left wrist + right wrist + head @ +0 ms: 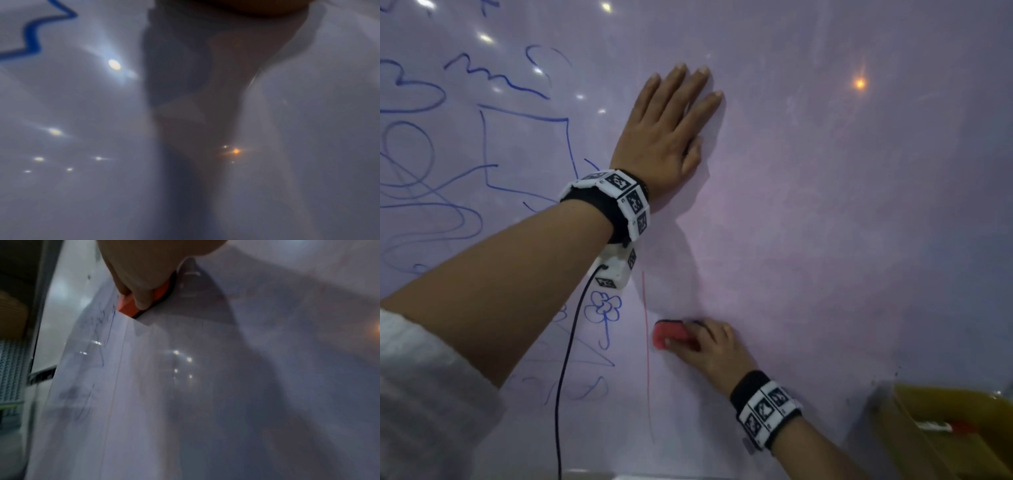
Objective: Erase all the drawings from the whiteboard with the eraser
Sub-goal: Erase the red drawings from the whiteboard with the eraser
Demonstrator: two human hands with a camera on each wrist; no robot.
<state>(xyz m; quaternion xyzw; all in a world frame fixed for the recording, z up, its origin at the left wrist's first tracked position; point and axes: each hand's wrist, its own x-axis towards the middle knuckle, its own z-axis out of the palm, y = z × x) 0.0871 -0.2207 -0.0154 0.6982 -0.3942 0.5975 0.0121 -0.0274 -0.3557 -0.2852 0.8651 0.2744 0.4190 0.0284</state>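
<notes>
The whiteboard (825, 205) fills the head view. Blue drawings (448, 154) cover its left part, with a small blue flower (604, 308) lower down and a thin red vertical line (646, 342) beside it. My left hand (671, 120) lies flat on the board with straight fingers, right of the blue square. My right hand (705, 346) grips the red eraser (667, 335) and presses it on the board just right of the red line. In the right wrist view the eraser (131, 308) shows under my fingers (141, 293). The left wrist view shows only the board and a blue stroke (30, 37).
A yellow container (945, 431) with a marker inside sits at the lower right below the board. A black cable (565, 377) hangs from my left wrist device. The board's right half bears only faint smears.
</notes>
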